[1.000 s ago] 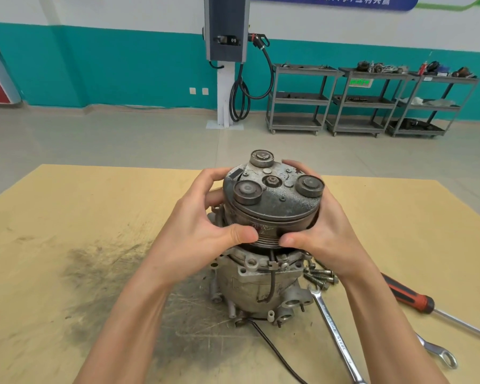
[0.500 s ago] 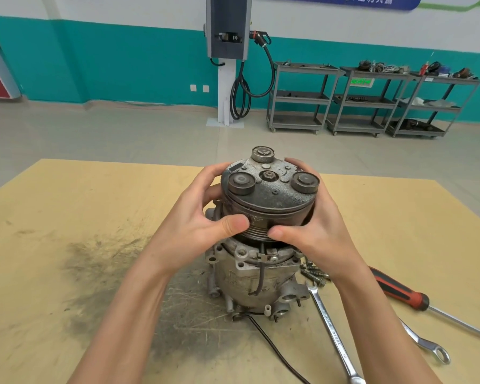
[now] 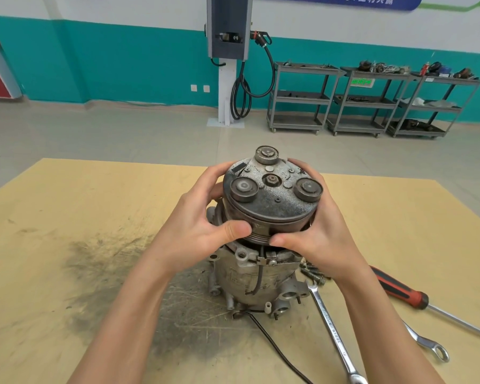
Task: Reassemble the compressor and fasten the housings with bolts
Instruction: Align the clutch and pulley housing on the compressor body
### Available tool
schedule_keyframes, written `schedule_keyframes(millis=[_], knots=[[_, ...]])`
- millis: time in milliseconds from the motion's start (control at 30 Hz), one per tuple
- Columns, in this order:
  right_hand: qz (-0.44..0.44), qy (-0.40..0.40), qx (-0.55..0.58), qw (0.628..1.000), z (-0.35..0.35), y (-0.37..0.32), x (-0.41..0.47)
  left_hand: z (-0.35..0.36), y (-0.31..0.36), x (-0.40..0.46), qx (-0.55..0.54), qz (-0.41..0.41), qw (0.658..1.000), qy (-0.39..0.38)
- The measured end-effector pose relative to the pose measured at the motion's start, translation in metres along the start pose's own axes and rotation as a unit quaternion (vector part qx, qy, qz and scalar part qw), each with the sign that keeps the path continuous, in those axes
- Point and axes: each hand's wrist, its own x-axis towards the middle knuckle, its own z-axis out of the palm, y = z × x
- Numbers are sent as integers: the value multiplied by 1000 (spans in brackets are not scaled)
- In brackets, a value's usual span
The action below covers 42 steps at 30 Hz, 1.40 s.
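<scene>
Hands hold the round pulley end (image 3: 272, 195) on top of the compressor body (image 3: 257, 281), which stands in the middle of the tabletop (image 3: 67, 273). The left hand (image 3: 203, 231) and right hand (image 3: 319, 234) each have fingers curled around it. I think this step is fitting the two parts together. Next it must sit flat, then the bolts (image 3: 313, 273), lying just right of the body, go in.
</scene>
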Motion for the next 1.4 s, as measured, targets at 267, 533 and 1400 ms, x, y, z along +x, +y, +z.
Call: schedule_keyframes(millis=[267,533,1400], knots=[[19,16,41,999,4,-2,2,7,1,0,-7,3,999,39],[30,-2,50,998,0,1,6,4,4,-1,-10,-22,999,46],[39,-36,78,995,-9,12,12,5,11,-3,17,-47,997,56]])
